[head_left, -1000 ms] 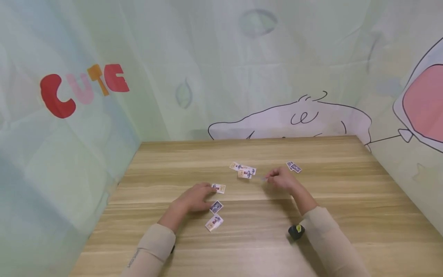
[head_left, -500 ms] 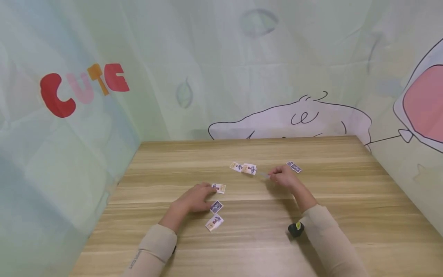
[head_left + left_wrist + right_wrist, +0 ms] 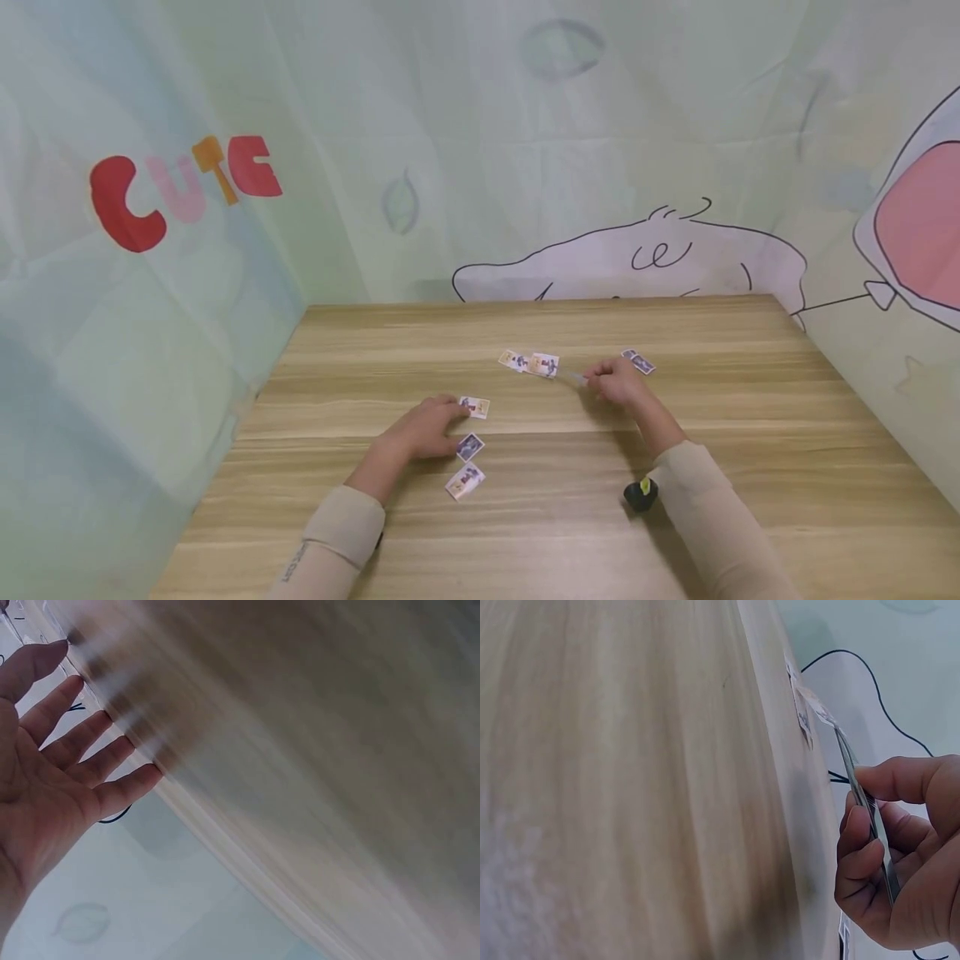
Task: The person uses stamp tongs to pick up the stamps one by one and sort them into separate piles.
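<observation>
In the head view my right hand [image 3: 617, 383] holds a pair of tweezers [image 3: 573, 377], pinched between thumb and fingers in the right wrist view. At the tweezers' tips is a small picture card [image 3: 545, 365], over the right part of the cards at the back; whether it touches them I cannot tell. Left of it, a card [image 3: 513, 360] lies partly uncovered. My left hand [image 3: 420, 429] rests its spread fingertips on the tabletop. Its index finger touches or nearly touches a card [image 3: 477, 407]. By its thumb lies a dark card [image 3: 470, 448], with a light card [image 3: 465, 482] just nearer me.
Two overlapping dark cards [image 3: 637, 361] lie beyond my right hand. The wooden table [image 3: 555, 533] meets printed cloth walls [image 3: 360, 167] at its back and left. A black wrist device [image 3: 641, 494] sits under my right sleeve.
My right hand has moved the card in the tweezers slightly away from me and to the right, over the back cards. My left hand has stayed in place.
</observation>
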The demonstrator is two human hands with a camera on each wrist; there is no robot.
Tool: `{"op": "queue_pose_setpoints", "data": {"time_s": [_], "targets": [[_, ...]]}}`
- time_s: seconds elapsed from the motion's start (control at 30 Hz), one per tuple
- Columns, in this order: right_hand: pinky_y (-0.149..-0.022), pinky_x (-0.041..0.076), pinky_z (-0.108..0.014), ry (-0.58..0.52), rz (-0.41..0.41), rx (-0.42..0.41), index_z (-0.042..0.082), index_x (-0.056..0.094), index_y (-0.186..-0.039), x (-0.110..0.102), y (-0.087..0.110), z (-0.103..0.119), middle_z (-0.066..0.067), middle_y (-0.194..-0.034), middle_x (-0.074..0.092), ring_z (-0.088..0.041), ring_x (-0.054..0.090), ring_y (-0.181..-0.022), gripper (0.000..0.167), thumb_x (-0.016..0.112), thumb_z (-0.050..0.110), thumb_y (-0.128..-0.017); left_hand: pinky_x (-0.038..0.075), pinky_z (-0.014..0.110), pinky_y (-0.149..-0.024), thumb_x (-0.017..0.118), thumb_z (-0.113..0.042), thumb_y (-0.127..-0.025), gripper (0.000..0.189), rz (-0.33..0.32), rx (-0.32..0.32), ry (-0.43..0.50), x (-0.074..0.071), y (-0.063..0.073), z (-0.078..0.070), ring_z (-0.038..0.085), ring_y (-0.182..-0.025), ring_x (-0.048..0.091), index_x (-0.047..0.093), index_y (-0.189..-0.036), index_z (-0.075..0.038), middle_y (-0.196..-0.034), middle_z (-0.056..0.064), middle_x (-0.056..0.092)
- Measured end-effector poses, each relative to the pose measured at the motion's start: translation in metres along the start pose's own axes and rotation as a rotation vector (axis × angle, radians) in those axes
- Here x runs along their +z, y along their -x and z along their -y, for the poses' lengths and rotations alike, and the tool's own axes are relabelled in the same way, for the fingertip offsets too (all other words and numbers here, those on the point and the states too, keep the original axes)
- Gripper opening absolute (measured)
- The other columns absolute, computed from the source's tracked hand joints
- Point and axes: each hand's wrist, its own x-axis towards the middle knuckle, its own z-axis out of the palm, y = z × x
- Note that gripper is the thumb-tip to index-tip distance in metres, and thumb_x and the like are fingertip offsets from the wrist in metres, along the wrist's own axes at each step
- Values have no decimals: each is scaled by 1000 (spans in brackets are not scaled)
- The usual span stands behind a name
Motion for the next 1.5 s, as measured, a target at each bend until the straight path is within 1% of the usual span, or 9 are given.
{"op": "queue_pose_setpoints", "data": {"time_s": [0.2,0.33,0.57,0.67,0.83,1.03,1.17,1.37,1.5], "targets": [[-51,42,-24,20,-7,20,-10,61,-100,0,-1,-3,-8,-76,58,-15,50,-60,20,57,0,-83,33,47,-101,71,-17,-74,55,10,4,4,-1,1,-1,37,-120,42,57,-126,-5,-132,20,46],[-51,43,-23,34,-21,15,-9,62,-97,2,-2,-3,-7,-75,58,-13,49,-59,18,58,-1,-82,33,47,-101,71,-17,-74,55,7,16,-1,-1,0,0,37,-120,43,57,-126,-4,-132,20,47],[-50,42,-23,149,-60,-60,-7,67,-91,11,-4,1,-6,-71,60,-14,49,-59,16,61,0,-78,33,47,-101,72,-16,-74,55,3,4,-5,-2,-2,1,37,-120,43,57,-126,-5,-132,20,46],[-49,41,-23,164,-54,-75,-7,67,-89,17,-5,3,-5,-68,59,-13,48,-58,15,61,-1,-77,34,47,-101,72,-16,-74,55,1,6,0,-1,-2,1,37,-120,43,57,-125,-5,-132,20,46],[-49,41,-22,140,-41,-77,-8,66,-88,24,-5,5,-6,-68,59,-13,49,-57,14,60,-2,-77,33,47,-101,71,-17,-74,55,2,7,4,0,-1,1,37,-120,42,57,-126,-5,-132,20,46],[-56,43,-25,192,-47,-78,-5,66,-84,22,1,6,-8,-75,60,-17,50,-65,11,61,0,-76,33,48,-101,71,-17,-74,55,14,1,12,1,0,0,38,-120,42,57,-126,-5,-133,20,45],[-59,44,-26,182,-30,-86,-4,66,-85,19,5,9,-9,-79,61,-19,51,-69,11,61,1,-76,34,47,-100,71,-16,-74,54,2,4,6,0,1,1,37,-119,43,58,-125,-5,-131,20,47],[-59,45,-27,211,-12,-120,-4,67,-85,22,11,11,-7,-76,62,-18,53,-69,12,63,2,-76,36,45,-99,72,-16,-73,52,-13,17,13,-1,1,0,36,-117,45,59,-122,-4,-129,19,49],[-62,46,-28,207,3,-111,-3,68,-87,25,14,11,-7,-77,62,-19,53,-71,13,64,2,-76,36,45,-100,72,-16,-74,52,-12,17,11,0,1,0,35,-117,45,59,-123,-4,-129,18,49]]}}
